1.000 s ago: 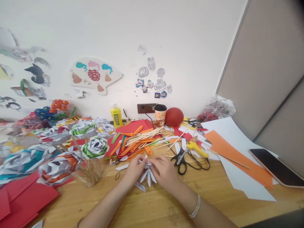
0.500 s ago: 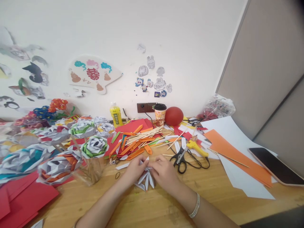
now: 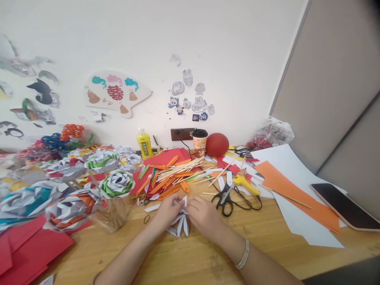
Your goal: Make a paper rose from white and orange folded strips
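Observation:
Between my two hands is a cluster of folded white paper strips (image 3: 181,226), its pointed ends fanned toward me and one tip sticking up. My left hand (image 3: 168,210) is closed on the cluster's left side, thumb and fingers pinching it. My right hand (image 3: 204,215) pinches it from the right, fingers bent inward. The fingers cover the middle where the strips join. A loose white folded strip (image 3: 152,208) lies just left of my left hand, with a small dark rubber band (image 3: 146,219) nearer me. Black-handled scissors (image 3: 225,200) rest to the right of my right hand.
Wooden sticks (image 3: 178,171) and orange folded strips (image 3: 170,193) lie behind my hands. Paper flowers stand left in a clear cup (image 3: 111,221), near red paper (image 3: 38,249). A yellow glue gun (image 3: 246,184), orange paper (image 3: 297,194) and a phone (image 3: 346,206) are right.
My fingers have shifted slightly on the folded paper cluster, and its fanned ends have turned a little to the left. Both hands keep hold of it.

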`<move>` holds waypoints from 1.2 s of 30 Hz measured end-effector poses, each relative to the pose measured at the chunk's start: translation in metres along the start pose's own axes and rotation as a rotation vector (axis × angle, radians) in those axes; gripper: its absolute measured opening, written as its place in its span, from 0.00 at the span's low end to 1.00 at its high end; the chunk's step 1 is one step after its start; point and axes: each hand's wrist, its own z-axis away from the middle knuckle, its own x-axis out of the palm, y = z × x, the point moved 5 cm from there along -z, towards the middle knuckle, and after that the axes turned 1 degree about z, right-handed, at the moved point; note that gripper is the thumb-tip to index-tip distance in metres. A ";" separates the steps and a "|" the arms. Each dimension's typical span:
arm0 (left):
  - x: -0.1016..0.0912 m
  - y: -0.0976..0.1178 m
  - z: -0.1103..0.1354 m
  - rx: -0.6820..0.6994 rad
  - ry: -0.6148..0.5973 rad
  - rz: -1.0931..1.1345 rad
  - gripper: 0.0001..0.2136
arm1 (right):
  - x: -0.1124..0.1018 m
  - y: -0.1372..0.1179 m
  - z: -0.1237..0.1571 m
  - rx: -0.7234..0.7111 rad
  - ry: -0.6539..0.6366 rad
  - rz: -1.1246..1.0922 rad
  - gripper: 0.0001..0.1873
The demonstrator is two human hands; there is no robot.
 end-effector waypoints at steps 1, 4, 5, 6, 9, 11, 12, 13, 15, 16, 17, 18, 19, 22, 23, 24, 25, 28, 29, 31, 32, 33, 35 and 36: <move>0.000 0.000 0.000 0.008 0.000 0.001 0.10 | -0.001 0.000 0.000 0.021 0.012 -0.033 0.08; -0.003 -0.002 -0.003 0.037 0.036 0.052 0.10 | -0.005 0.006 0.000 0.195 0.063 -0.162 0.08; -0.004 -0.004 -0.004 0.037 0.064 0.081 0.09 | -0.006 0.008 0.000 0.262 0.075 -0.187 0.10; -0.006 -0.006 -0.005 0.030 0.095 0.108 0.10 | -0.007 0.010 0.001 0.316 0.086 -0.198 0.12; -0.009 -0.010 -0.006 0.002 0.172 0.151 0.11 | -0.009 0.008 0.000 0.325 0.101 -0.220 0.14; -0.010 -0.008 -0.005 0.000 0.196 0.162 0.12 | -0.011 0.006 -0.002 0.270 0.117 -0.245 0.15; -0.010 -0.007 -0.004 0.002 0.203 0.176 0.12 | -0.012 0.007 -0.002 0.254 0.132 -0.255 0.15; -0.010 -0.005 -0.003 0.006 0.205 0.201 0.12 | -0.014 0.008 -0.002 0.258 0.153 -0.261 0.17; -0.008 -0.002 -0.001 0.011 0.189 0.284 0.13 | -0.017 0.017 -0.001 0.330 0.230 -0.265 0.19; -0.006 -0.001 0.000 0.015 0.168 0.334 0.13 | -0.018 0.024 0.000 0.393 0.280 -0.278 0.20; -0.004 0.000 0.000 0.021 0.142 0.385 0.14 | -0.018 0.031 0.002 0.466 0.323 -0.317 0.21; -0.002 0.000 0.000 0.032 0.117 0.431 0.14 | -0.017 0.038 0.004 0.540 0.347 -0.389 0.20; -0.001 0.001 0.000 0.048 0.094 0.466 0.13 | -0.013 0.044 0.005 0.605 0.351 -0.493 0.19; 0.004 0.003 0.000 0.089 0.038 0.523 0.12 | 0.000 0.055 0.006 0.707 0.287 -0.820 0.12; 0.005 0.004 0.000 0.091 0.018 0.521 0.12 | 0.001 0.056 0.006 0.718 0.275 -0.875 0.10; 0.007 0.004 0.001 0.091 0.001 0.506 0.11 | 0.001 0.056 0.005 0.724 0.273 -0.893 0.08; 0.008 0.004 0.001 0.092 -0.015 0.485 0.10 | 0.001 0.056 0.005 0.724 0.271 -0.885 0.08; 0.009 0.006 0.003 0.140 -0.032 0.397 0.08 | -0.003 0.052 0.003 0.687 0.234 -0.811 0.05; 0.009 0.008 0.003 0.164 -0.025 0.359 0.09 | -0.004 0.050 0.002 0.674 0.225 -0.782 0.05; 0.008 0.010 0.006 0.206 0.020 0.264 0.12 | -0.007 0.048 0.002 0.656 0.231 -0.721 0.05; 0.007 0.012 0.008 0.224 0.056 0.210 0.12 | -0.008 0.047 0.002 0.647 0.247 -0.682 0.06; 0.006 0.014 0.010 0.245 0.095 0.155 0.13 | -0.009 0.046 0.003 0.635 0.265 -0.631 0.07; 0.005 0.019 0.015 0.297 0.171 0.050 0.12 | -0.013 0.043 0.003 0.592 0.300 -0.511 0.08; 0.005 0.021 0.017 0.327 0.201 -0.001 0.12 | -0.015 0.041 0.003 0.564 0.317 -0.453 0.08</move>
